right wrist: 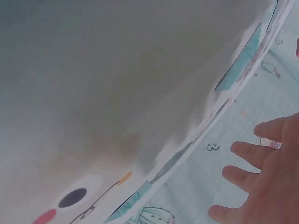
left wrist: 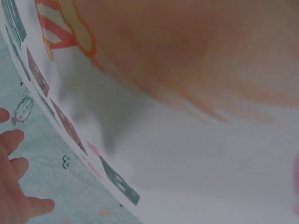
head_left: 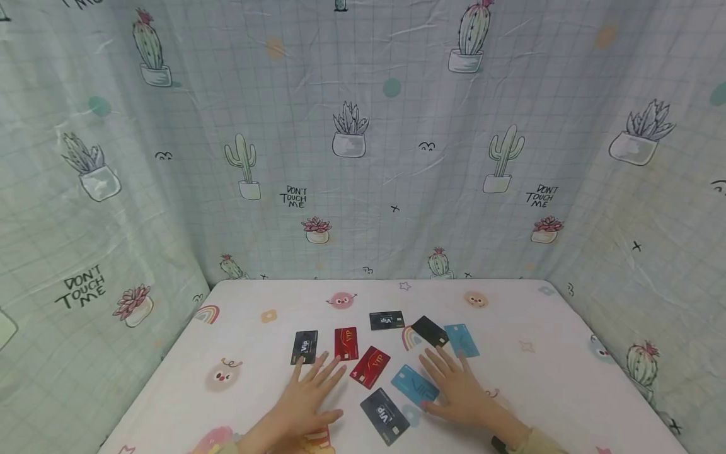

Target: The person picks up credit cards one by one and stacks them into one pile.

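My left hand is spread open over the table's left middle, palm down, its fingertips close to a black VIP card and an upright red VIP card. A tilted red VIP card lies just right of those fingers. My right hand also has its fingers spread, overlapping the edge of a blue card in the head view. Beyond its fingertips lie a tilted black card and another blue card. Between the hands sits a dark VIP card. Neither hand holds anything.
Farther back lies one more black VIP card. A small dark object shows partly under the right wrist. The white patterned tabletop is enclosed by a cactus-print curtain at the back and both sides.
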`<state>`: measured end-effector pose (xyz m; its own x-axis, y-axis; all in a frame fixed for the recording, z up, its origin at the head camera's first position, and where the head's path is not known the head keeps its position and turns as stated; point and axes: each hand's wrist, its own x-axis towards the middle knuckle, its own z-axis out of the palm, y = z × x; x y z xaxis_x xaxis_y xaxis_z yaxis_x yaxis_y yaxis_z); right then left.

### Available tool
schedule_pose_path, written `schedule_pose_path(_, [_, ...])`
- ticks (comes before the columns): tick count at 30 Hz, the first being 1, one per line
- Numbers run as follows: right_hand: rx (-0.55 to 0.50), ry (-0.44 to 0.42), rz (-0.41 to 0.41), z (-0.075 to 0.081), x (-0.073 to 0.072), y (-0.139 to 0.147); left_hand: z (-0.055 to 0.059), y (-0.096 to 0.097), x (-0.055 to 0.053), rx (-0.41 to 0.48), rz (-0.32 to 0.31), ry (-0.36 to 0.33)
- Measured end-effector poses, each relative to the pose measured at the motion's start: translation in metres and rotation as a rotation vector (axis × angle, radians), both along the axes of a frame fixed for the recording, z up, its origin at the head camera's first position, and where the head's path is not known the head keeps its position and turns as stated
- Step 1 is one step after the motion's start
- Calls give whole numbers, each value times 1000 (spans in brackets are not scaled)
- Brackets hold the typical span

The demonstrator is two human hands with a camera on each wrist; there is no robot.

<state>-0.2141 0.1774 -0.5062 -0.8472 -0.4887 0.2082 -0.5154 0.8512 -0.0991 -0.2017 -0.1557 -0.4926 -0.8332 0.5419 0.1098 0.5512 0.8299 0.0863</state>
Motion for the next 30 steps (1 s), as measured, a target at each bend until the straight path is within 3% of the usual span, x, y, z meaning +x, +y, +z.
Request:
schedule_pose_path(12, [21, -56, 25, 2, 8, -6, -2, 12, 1, -55, -109, 39])
schedule_pose_path(22, [62, -91, 64, 7, 13, -17, -6, 23, -6, -71, -217, 41])
schedule_pose_path(30, [83, -121, 70, 10, 15, -23, -1, 32, -9, -103, -290, 96])
